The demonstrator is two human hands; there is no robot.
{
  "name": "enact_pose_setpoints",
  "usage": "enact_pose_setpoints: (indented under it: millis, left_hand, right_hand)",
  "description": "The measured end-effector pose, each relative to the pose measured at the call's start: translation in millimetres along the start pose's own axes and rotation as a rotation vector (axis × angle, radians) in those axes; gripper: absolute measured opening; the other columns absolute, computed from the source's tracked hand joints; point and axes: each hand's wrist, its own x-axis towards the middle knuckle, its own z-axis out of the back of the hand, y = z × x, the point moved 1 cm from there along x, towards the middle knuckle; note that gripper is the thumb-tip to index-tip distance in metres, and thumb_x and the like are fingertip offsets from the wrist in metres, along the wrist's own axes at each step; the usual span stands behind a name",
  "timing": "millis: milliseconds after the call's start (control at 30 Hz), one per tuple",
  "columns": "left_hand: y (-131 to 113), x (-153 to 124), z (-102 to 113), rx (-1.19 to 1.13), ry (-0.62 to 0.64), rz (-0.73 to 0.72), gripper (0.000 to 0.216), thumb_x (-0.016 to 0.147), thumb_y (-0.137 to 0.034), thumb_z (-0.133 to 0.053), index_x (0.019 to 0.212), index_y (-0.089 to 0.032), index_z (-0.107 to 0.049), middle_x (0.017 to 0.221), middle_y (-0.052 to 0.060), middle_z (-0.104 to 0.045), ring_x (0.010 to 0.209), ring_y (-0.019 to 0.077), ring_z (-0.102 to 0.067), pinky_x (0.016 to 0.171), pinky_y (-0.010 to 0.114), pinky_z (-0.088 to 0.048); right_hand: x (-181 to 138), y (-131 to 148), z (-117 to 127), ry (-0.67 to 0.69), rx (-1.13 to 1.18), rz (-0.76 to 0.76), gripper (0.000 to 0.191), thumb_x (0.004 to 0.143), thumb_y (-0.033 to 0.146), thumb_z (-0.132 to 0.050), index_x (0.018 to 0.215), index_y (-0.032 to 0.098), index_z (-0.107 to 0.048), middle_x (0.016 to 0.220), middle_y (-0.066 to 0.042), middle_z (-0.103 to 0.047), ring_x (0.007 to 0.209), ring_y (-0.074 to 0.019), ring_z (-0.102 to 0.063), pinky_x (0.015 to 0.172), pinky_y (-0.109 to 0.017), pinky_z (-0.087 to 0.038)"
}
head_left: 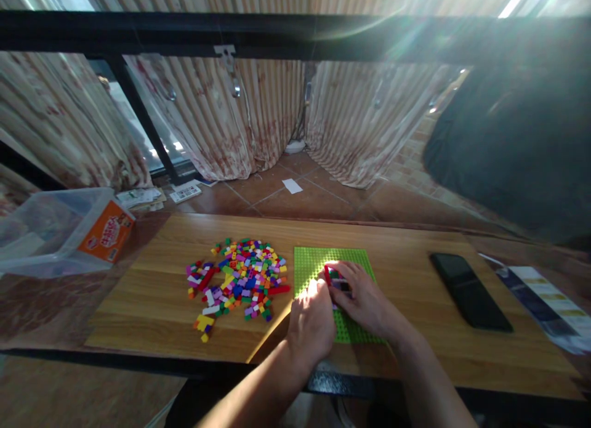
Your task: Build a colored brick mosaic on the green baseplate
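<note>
On the green studded baseplate my two hands meet over a small build of toy bricks, dark, pale and purple in colour. My right hand curves around this build, thumb on the near side and fingers on the far side. A red brick stands up at the build's left edge, between the fingers of both hands. My left hand is closed, its fingers curled against the left side of the build. What its fingertips hold is hidden. Left of the plate lies a pile of loose, many-coloured toy bricks.
The wooden table carries a black phone at the right. A clear plastic tub with an orange label stands beyond the table's left end. Printed packaging lies past the right end. Curtains hang behind a dark bar.
</note>
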Motion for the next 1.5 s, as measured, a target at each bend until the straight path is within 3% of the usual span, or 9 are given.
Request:
enact_pose_setpoints:
  millis: [167, 433, 667, 933, 1100, 1300, 1400, 1500]
  left_hand:
    - [-3, 2, 6, 0.043, 0.092, 0.018, 0.045, 0.089, -0.006, -0.034, 0.127, -0.012, -0.057, 0.116, 0.018, -0.065, 0.110, 0.0297, -0.062, 0.092, 0.038, -0.050]
    - [-4, 4, 6, 0.031, 0.101, 0.025, 0.045, 0.090, -0.006, -0.034, 0.129, -0.008, -0.056, 0.119, 0.022, -0.064, 0.111, 0.0327, -0.062, 0.094, 0.042, -0.049]
    - [-3, 3, 3, 0.105, 0.078, 0.009, 0.046, 0.090, -0.007, -0.034, 0.131, -0.013, -0.055, 0.121, 0.018, -0.065, 0.110, 0.0291, -0.062, 0.093, 0.038, -0.049]
    - [6, 13, 17, -0.108, 0.073, 0.032, 0.029, 0.088, -0.011, -0.038, 0.098, -0.014, -0.065, 0.096, 0.013, -0.068, 0.091, 0.0252, -0.066, 0.081, 0.035, -0.051]
    - [8, 19, 21, -0.166, 0.001, 0.028, 0.044, 0.088, -0.012, -0.039, 0.128, -0.011, -0.057, 0.122, 0.018, -0.065, 0.112, 0.0293, -0.062, 0.098, 0.042, -0.049]
    - [2, 21, 27, -0.345, -0.079, 0.109, 0.046, 0.094, -0.024, -0.039, 0.136, -0.014, -0.052, 0.140, 0.016, -0.056, 0.133, 0.0278, -0.049, 0.114, 0.044, -0.037]
    - [-2, 20, 29, -0.409, -0.059, 0.136, 0.048, 0.093, -0.026, -0.044, 0.139, -0.014, -0.050, 0.133, 0.015, -0.061, 0.126, 0.0280, -0.055, 0.111, 0.044, -0.040]
    - [-2, 21, 25, -0.450, -0.092, 0.128, 0.047, 0.090, -0.026, -0.050, 0.136, -0.017, -0.055, 0.117, 0.012, -0.070, 0.117, 0.0280, -0.061, 0.106, 0.043, -0.045]
  right_hand:
    - [-1, -3, -1, -0.009, 0.034, 0.016, 0.032, 0.089, 0.029, -0.056, 0.121, 0.026, -0.058, 0.117, -0.008, -0.063, 0.109, -0.0263, -0.057, 0.093, -0.047, -0.048]
    - [-1, -4, -1, 0.005, 0.014, 0.010, 0.030, 0.090, 0.030, -0.055, 0.119, 0.026, -0.059, 0.116, -0.009, -0.063, 0.110, -0.0266, -0.056, 0.094, -0.047, -0.048]
    - [0, -1, 0, -0.007, 0.015, 0.010, 0.030, 0.090, 0.029, -0.054, 0.119, 0.026, -0.059, 0.114, -0.008, -0.064, 0.109, -0.0261, -0.057, 0.093, -0.046, -0.048]
    - [-2, 0, 0, 0.007, 0.019, -0.008, 0.033, 0.091, 0.031, -0.055, 0.123, 0.025, -0.056, 0.121, -0.009, -0.063, 0.117, -0.0277, -0.054, 0.098, -0.050, -0.046]
    - [-5, -5, 4, -0.093, 0.137, -0.012, 0.044, 0.089, 0.033, -0.057, 0.132, 0.023, -0.051, 0.133, -0.011, -0.056, 0.125, -0.0250, -0.051, 0.104, -0.047, -0.045]
    - [1, -17, 6, -0.376, 0.155, -0.258, 0.030, 0.091, 0.026, -0.047, 0.115, 0.020, -0.064, 0.117, -0.012, -0.067, 0.109, -0.0243, -0.062, 0.095, -0.044, -0.050]
    - [3, -18, 3, -0.384, 0.058, -0.432, 0.027, 0.090, 0.025, -0.048, 0.105, 0.018, -0.069, 0.106, -0.012, -0.071, 0.098, -0.0251, -0.066, 0.089, -0.043, -0.051]
    - [3, -16, 0, -0.313, -0.057, -0.510, 0.025, 0.091, 0.025, -0.049, 0.100, 0.017, -0.071, 0.102, -0.012, -0.072, 0.096, -0.0241, -0.066, 0.087, -0.038, -0.050]
